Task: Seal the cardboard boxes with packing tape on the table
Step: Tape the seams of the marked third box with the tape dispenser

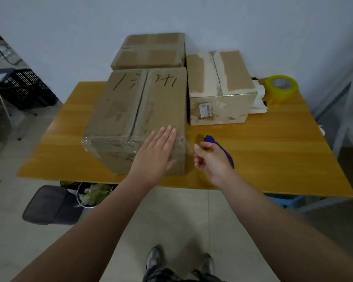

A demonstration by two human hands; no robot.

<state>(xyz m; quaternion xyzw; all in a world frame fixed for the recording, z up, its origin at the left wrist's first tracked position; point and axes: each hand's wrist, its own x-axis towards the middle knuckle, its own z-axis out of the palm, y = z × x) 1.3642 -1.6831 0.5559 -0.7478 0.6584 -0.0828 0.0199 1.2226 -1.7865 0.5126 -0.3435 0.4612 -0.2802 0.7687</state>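
Bare tabletop (273, 139) right of big box (135, 110); smaller box (218, 94) behind.

The single view comes from a wide-angle camera worn on the person's head, looking forward and steeply down over the near edge of the wooden table (273, 151), so both forearms (90, 231) run up from the bottom corners to the left hand (154, 153) and right hand (212, 159) near the middle of the frame. It sits close to the table: the large cardboard box (120, 110) fills the centre, the pale wall (69, 27) closes the top, and the person's shoes (155, 259) on the tiled floor (171, 216) show at the bottom edge.
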